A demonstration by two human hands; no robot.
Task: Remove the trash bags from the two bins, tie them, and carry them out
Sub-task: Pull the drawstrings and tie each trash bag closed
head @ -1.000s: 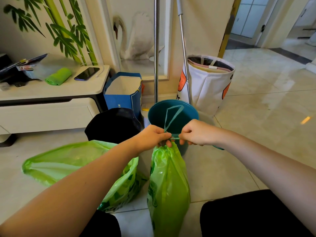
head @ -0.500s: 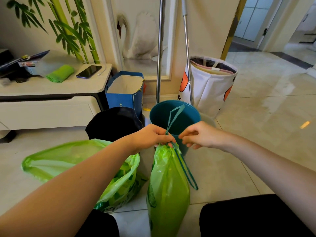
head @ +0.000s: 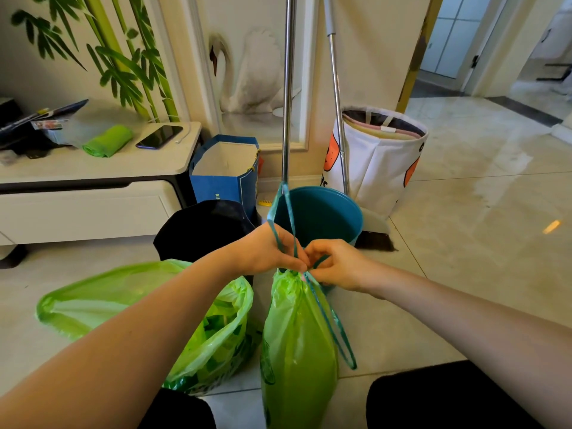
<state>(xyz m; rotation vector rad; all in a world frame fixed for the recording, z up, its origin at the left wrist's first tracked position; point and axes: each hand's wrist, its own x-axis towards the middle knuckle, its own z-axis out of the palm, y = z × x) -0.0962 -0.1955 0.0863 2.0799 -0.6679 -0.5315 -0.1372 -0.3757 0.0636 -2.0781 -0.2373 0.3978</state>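
Observation:
A full green trash bag [head: 297, 345] stands in front of me with its neck gathered. My left hand [head: 266, 252] pinches the neck and holds a teal drawstring loop [head: 283, 212] that rises above it. My right hand [head: 335, 263] pinches the drawstring at the neck from the right; a second drawstring loop [head: 335, 332] hangs down the bag's side. A second green trash bag [head: 192, 329] lies open on the floor to the left. Behind the hands stand a teal bin [head: 328, 218] and a black bin [head: 201, 230], both without liners.
A blue paper bag [head: 223, 181], a white fabric basket [head: 380, 159], two metal poles [head: 288, 88] and a broom [head: 374, 233] stand by the wall. A low white cabinet [head: 93, 193] holds a phone [head: 159, 136] and a green roll [head: 106, 140]. A doorway [head: 448, 41] opens at the back right.
My hands have come together at the bag's neck. One drawstring loop now hangs down the bag's right side and the other has risen higher above my left hand.

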